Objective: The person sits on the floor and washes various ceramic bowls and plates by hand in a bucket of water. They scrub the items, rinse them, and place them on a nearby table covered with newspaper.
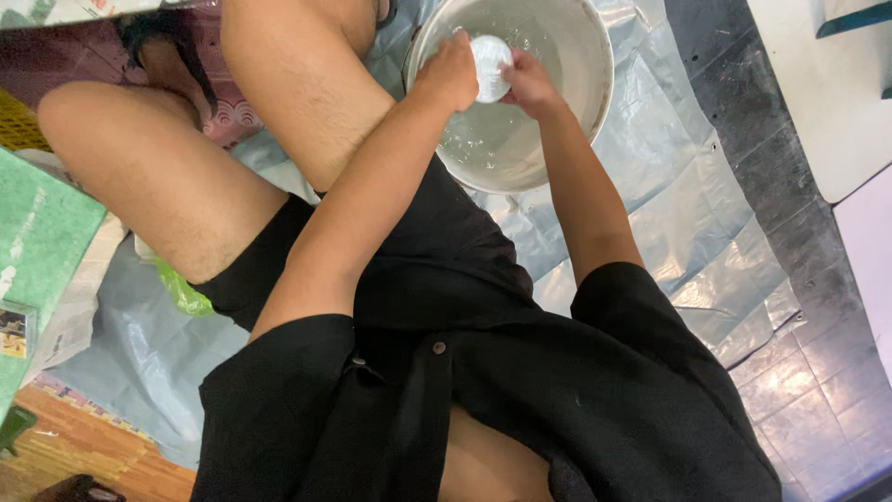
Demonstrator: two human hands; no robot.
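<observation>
Head view: one black shirt (520, 390) nearest, one button on it, black shorts, two bare knees. Two hands up top over one white bucket (567, 56). Left hand (452, 72) and right hand (527, 82) both curl fingers around one small white round lump (491, 65), pinching it from either side; the lump sits above the bucket's inside, near its upper left rim. Bucket wall smeared white, wet. One clear plastic sheet (706, 242) covers the dark floor under the bucket. One green bag scrap (181, 293) by the thigh. Green board (37, 251) at left edge, wood floor (84, 446) lower left, white furniture at right.
</observation>
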